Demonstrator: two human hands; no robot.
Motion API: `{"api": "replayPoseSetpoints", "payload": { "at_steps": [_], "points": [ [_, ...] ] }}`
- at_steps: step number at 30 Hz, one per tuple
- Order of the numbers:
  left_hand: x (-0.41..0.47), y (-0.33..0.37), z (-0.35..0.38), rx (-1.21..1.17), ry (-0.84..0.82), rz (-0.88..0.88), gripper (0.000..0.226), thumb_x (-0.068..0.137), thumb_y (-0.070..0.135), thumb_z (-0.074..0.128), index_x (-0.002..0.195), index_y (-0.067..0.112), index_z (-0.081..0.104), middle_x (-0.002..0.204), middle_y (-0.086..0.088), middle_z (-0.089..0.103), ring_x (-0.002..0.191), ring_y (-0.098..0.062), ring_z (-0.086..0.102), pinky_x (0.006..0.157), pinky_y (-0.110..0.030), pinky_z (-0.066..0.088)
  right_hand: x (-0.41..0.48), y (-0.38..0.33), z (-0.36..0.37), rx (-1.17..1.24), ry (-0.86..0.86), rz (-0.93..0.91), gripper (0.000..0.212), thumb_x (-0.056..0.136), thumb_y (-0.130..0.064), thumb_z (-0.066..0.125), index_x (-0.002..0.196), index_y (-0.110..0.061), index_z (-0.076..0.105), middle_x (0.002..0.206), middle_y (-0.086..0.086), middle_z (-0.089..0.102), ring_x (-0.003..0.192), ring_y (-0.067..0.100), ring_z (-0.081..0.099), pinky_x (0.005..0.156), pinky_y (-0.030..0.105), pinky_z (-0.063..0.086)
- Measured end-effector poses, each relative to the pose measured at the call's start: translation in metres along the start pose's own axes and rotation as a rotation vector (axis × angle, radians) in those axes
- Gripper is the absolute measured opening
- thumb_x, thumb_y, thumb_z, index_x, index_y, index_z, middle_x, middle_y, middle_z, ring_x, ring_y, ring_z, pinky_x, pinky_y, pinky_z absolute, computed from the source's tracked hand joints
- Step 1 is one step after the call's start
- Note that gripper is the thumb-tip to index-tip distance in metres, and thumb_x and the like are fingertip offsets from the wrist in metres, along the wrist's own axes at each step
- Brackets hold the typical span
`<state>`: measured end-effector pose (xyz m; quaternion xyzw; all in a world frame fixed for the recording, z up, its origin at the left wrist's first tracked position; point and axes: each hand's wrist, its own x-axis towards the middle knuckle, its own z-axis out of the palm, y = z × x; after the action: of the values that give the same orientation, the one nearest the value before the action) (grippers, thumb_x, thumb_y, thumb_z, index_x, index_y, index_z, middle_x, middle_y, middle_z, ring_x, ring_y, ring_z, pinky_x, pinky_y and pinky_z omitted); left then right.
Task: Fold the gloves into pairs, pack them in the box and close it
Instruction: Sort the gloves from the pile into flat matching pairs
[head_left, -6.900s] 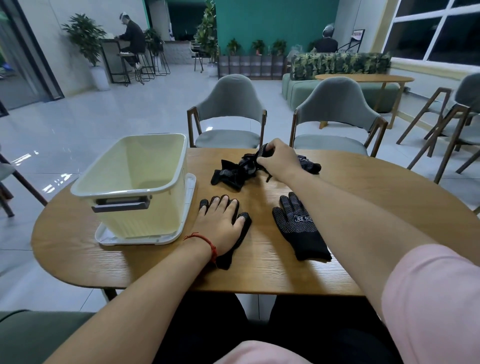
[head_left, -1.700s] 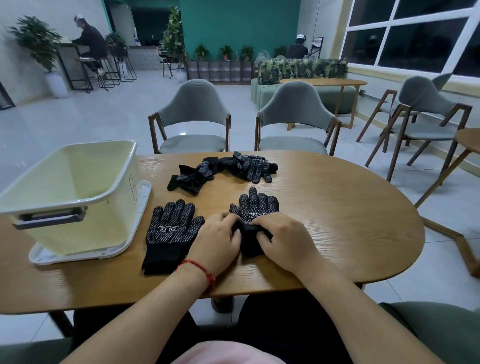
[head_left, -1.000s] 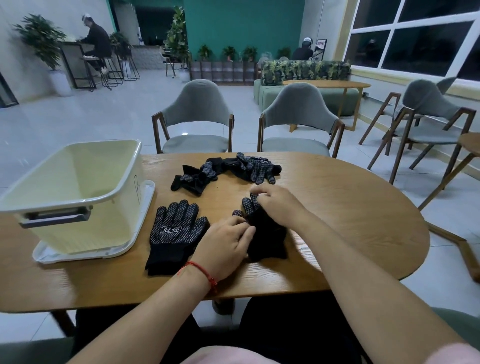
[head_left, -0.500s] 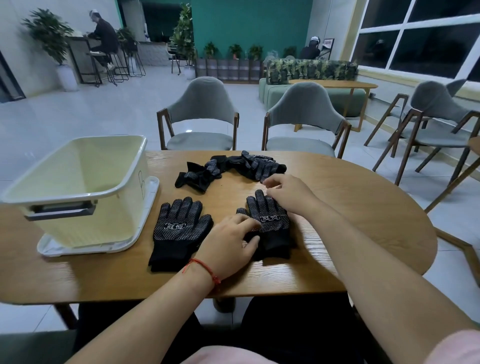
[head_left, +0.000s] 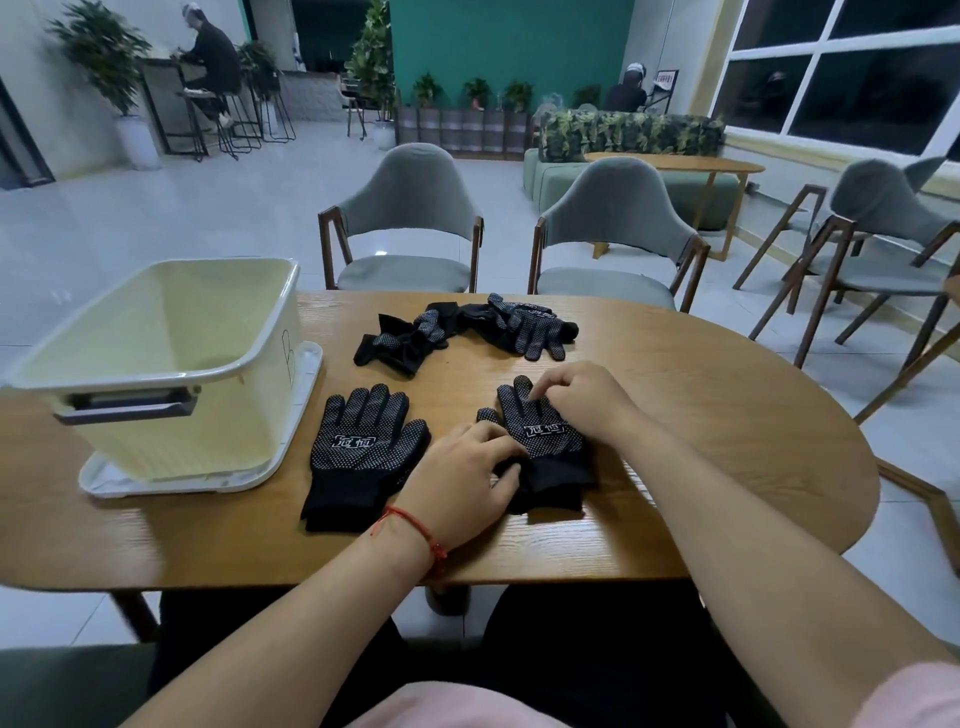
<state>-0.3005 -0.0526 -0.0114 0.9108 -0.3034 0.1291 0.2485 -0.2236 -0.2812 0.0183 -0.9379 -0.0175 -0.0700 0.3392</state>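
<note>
On the table, the glove is gripped at its cuff by the left hand and pressed by loosely bent fingers of the right hand, which holds nothing. The second glove lies just beside it. 0 pairs are folded, a heap of gloves is left, and the box is seen empty on its lid.

We count 2 flat gloves (left-side glove, right-side glove), 1 tangled heap of more, 1 box, 1 lid, and our 2 hands: left hand, right hand.
</note>
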Motion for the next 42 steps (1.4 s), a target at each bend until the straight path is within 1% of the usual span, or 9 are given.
{"api": "replayPoseSetpoints", "payload": {
  "at_steps": [4,8,15,20,25,33,36,39,42],
  "points": [
    [0.000,0.000,0.001,-0.006,0.006,-0.009,0.034,0.096,0.046,0.050,0.120,0.035,0.072,0.124,0.013,0.063,0.118,-0.014,0.055,0.103,-0.042,0.049,0.002,-0.002,0.002,-0.040,0.007,-0.027,0.030,0.077,-0.024,0.054,0.075,-0.042,0.078,0.101,-0.012,0.071,0.098,0.012,0.062,0.093,0.034,0.050],
    [0.001,0.000,0.001,-0.012,0.004,-0.003,0.033,0.096,0.045,0.051,0.120,0.034,0.071,0.124,0.013,0.063,0.118,-0.013,0.055,0.103,-0.041,0.049,0.007,0.000,0.007,-0.044,0.011,-0.047,0.027,0.087,-0.025,0.062,0.100,-0.044,0.076,0.111,-0.016,0.070,0.104,0.009,0.062,0.096,0.031,0.050],
    [0.000,-0.003,-0.001,-0.084,0.048,-0.013,0.019,0.101,0.028,0.064,0.115,0.028,0.077,0.120,0.011,0.066,0.114,-0.013,0.058,0.101,-0.035,0.049,0.004,0.010,0.020,-0.077,0.085,-0.122,0.031,0.094,-0.021,0.065,0.120,-0.029,0.078,0.123,-0.006,0.075,0.117,0.020,0.065,0.105,0.040,0.051],
    [-0.001,-0.001,-0.005,-0.107,0.088,-0.033,0.019,0.104,0.024,0.061,0.117,0.025,0.075,0.122,0.009,0.064,0.114,-0.013,0.055,0.099,-0.027,0.047,-0.001,0.012,0.024,-0.065,0.135,-0.079,0.035,0.092,-0.027,0.058,0.122,-0.031,0.077,0.125,-0.007,0.073,0.121,0.023,0.062,0.107,0.043,0.050],
    [-0.002,0.000,-0.003,-0.102,0.097,-0.069,0.016,0.102,0.022,0.060,0.114,0.025,0.071,0.117,0.006,0.064,0.110,-0.017,0.058,0.097,-0.034,0.051,-0.001,0.015,0.028,-0.120,0.095,-0.072,0.044,0.091,-0.044,0.049,0.124,-0.034,0.075,0.128,-0.012,0.073,0.123,0.020,0.062,0.108,0.047,0.051],
    [-0.003,0.002,-0.003,-0.062,0.089,-0.126,0.019,0.097,0.020,0.058,0.114,0.024,0.065,0.113,0.005,0.061,0.107,-0.017,0.057,0.096,-0.031,0.049,-0.030,0.011,0.016,0.084,0.286,-0.186,0.017,0.097,-0.022,0.068,0.107,-0.030,0.078,0.117,-0.013,0.072,0.117,0.017,0.061,0.107,0.040,0.047],
    [-0.004,0.000,-0.006,-0.099,0.080,-0.104,0.023,0.092,0.017,0.060,0.112,0.028,0.062,0.113,0.009,0.059,0.108,-0.013,0.055,0.095,-0.029,0.048,-0.059,0.006,0.005,0.156,0.245,-0.249,0.013,0.094,-0.022,0.073,0.101,-0.031,0.079,0.111,-0.016,0.072,0.115,0.013,0.063,0.105,0.043,0.049],
    [-0.004,-0.004,-0.010,-0.173,0.054,-0.067,0.021,0.088,0.024,0.062,0.106,0.033,0.058,0.109,0.014,0.055,0.107,-0.010,0.054,0.097,-0.033,0.050,-0.094,0.001,-0.005,0.254,0.066,-0.375,0.013,0.090,-0.020,0.078,0.100,-0.029,0.080,0.112,-0.012,0.072,0.118,0.018,0.065,0.106,0.041,0.049],
    [-0.003,-0.006,-0.010,-0.180,0.028,-0.041,0.020,0.086,0.027,0.063,0.103,0.035,0.056,0.105,0.016,0.054,0.103,-0.007,0.054,0.094,-0.036,0.051,-0.113,0.002,-0.004,0.136,-0.073,-0.490,0.020,0.086,-0.020,0.087,0.105,-0.026,0.081,0.118,-0.015,0.071,0.122,0.016,0.063,0.107,0.034,0.048]
  ]
}}
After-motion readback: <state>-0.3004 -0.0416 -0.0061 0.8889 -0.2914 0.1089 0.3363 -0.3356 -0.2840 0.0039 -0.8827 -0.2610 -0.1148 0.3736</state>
